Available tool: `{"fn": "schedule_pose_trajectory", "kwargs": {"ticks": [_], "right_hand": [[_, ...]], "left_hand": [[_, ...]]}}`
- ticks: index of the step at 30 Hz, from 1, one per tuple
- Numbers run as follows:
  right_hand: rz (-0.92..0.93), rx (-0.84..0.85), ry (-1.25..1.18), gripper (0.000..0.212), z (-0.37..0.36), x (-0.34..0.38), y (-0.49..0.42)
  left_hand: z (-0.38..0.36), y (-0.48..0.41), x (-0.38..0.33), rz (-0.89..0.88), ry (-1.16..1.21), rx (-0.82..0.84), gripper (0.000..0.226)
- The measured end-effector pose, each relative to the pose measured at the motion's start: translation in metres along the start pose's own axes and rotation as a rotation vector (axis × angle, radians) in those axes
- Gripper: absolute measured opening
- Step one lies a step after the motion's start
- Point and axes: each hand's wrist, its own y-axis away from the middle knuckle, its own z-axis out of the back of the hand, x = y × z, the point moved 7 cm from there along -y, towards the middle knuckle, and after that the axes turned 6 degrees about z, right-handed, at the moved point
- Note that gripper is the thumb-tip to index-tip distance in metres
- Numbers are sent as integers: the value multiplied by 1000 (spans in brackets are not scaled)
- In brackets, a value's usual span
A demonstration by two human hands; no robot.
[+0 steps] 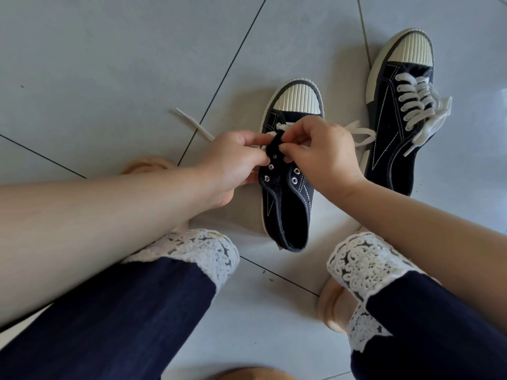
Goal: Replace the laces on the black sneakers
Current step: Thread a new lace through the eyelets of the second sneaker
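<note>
A person bends over a grey tiled floor to work on a half-laced sneaker, black canvas with a ribbed white toe cap. It lies in the middle of the scene, toe pointing away, just beyond the person's knees. The left hand and right hand meet above its lacing, fingers curled. The left pinches the raised left eyelet flap between thumb and forefinger, and the right pinches the same flap from the other side. Whether a lace tip sits between the fingertips cannot be told. A white lace crosses only the far eyelets by the toe cap; one end trails left across a tile joint, and the other curls right toward the second shoe. The metal eyelets nearer the person are bare. The laced sneaker lies farther off at right, toe away, threaded along its whole length with loose ends spilling to its right side. In the near foreground are navy trousers with white lace-trimmed cuffs and peach slippers.
</note>
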Motion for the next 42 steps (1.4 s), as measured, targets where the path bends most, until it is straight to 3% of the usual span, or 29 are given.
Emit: {"fn": "schedule_pose_trajectory", "kwargs": {"ticks": [4, 9, 13, 16, 21, 30, 33, 38, 42], "right_hand": [[-98, -30, -178, 29, 1, -8, -1], [-85, -48, -196, 26, 0, -7, 2], [-19, -42, -110, 13, 1, -1, 7], [96, 41, 11, 24, -4, 10, 11], [152, 116, 312, 34, -1, 10, 7], [204, 41, 332, 31, 0, 10, 15], [204, 49, 285, 32, 1, 8, 14], [182, -25, 200, 46, 0, 3, 22], [80, -125, 191, 43, 1, -6, 26]], "left_hand": [[0, -1, 3, 20, 51, 35, 27], [2, -9, -3, -26, -31, -53, 17], [2, -15, -15, -168, -300, -172, 17], [5, -10, -27, -315, -656, -323, 7], [4, -9, -32, -357, -732, -312, 16], [74, 21, -29, -350, -403, -405, 27], [53, 17, -38, -360, -387, -278, 25], [2, 7, -41, -247, 109, 79, 25], [7, 1, -37, -214, -12, -43, 27]]}}
